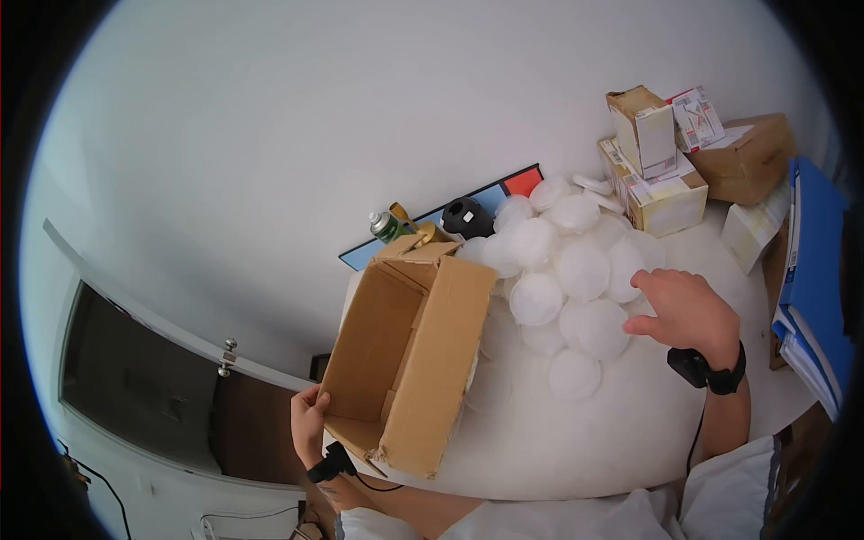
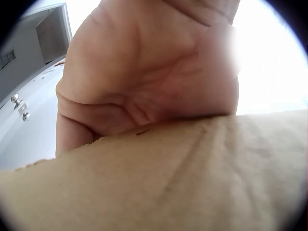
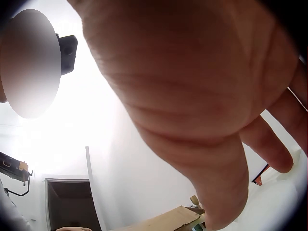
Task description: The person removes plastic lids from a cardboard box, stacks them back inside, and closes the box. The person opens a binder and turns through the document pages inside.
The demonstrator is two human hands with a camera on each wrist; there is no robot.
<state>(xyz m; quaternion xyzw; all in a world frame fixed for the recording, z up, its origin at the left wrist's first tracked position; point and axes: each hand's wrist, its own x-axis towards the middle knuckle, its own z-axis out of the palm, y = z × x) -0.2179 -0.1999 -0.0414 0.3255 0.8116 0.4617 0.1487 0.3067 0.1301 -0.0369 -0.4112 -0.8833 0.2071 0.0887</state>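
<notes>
An open cardboard box [image 1: 441,360] is tilted at the left edge of the white table, its hollow inside facing up and left. My left hand [image 1: 310,418] grips the box's near left rim, thumb over the edge; in the left wrist view, the palm [image 2: 149,72] lies against the cardboard [image 2: 159,178]. To the right of the box is a heap of round, translucent white plastic pieces [image 1: 583,270], shaped like shallow lids or bowls. My right hand [image 1: 688,310] hovers at the heap's right side, thumb and fingers apart, with nothing held.
Behind the box stand a green spray can [image 1: 385,227], a gold-coloured item [image 1: 427,234] and a black round object [image 1: 466,219]. Cartons [image 1: 661,198] are stacked at the back right. Blue folders [image 1: 810,270] stand at the right edge. A door [image 1: 180,315] is to the left.
</notes>
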